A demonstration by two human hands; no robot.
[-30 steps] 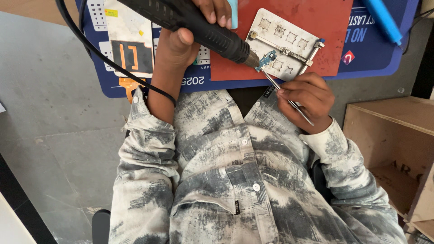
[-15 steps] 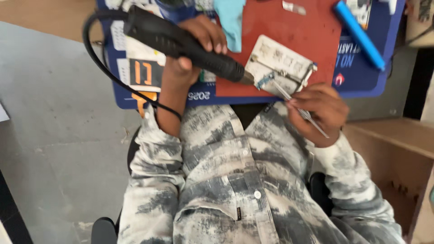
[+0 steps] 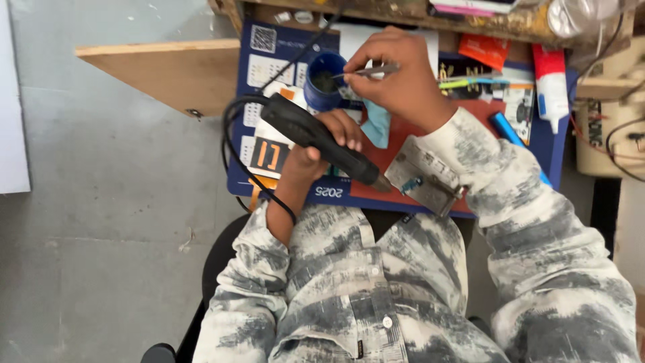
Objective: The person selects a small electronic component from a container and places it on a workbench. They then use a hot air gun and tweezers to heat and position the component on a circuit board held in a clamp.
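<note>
My left hand (image 3: 321, 144) grips a black corded heat tool (image 3: 316, 138), its nozzle pointing right toward a metal board holder (image 3: 430, 185) on the red mat (image 3: 403, 138). My right hand (image 3: 396, 77) has reached far across the blue work mat (image 3: 551, 144) and holds thin metal tweezers (image 3: 366, 70). The tweezer tips sit at the rim of a small round blue pot (image 3: 326, 84) with dark contents. My right sleeve crosses over part of the holder.
A light blue cloth (image 3: 377, 124) lies between my hands. A blue pen-like tool (image 3: 510, 138) and a white bottle with a red cap (image 3: 551, 84) stand to the right. A wooden shelf (image 3: 161, 70) juts out left; cluttered bench edge behind.
My right hand left the board holder and moved up and left with the tweezers to the blue pot. The view tilted up, showing more of the bench. The heat tool stays near the holder.
</note>
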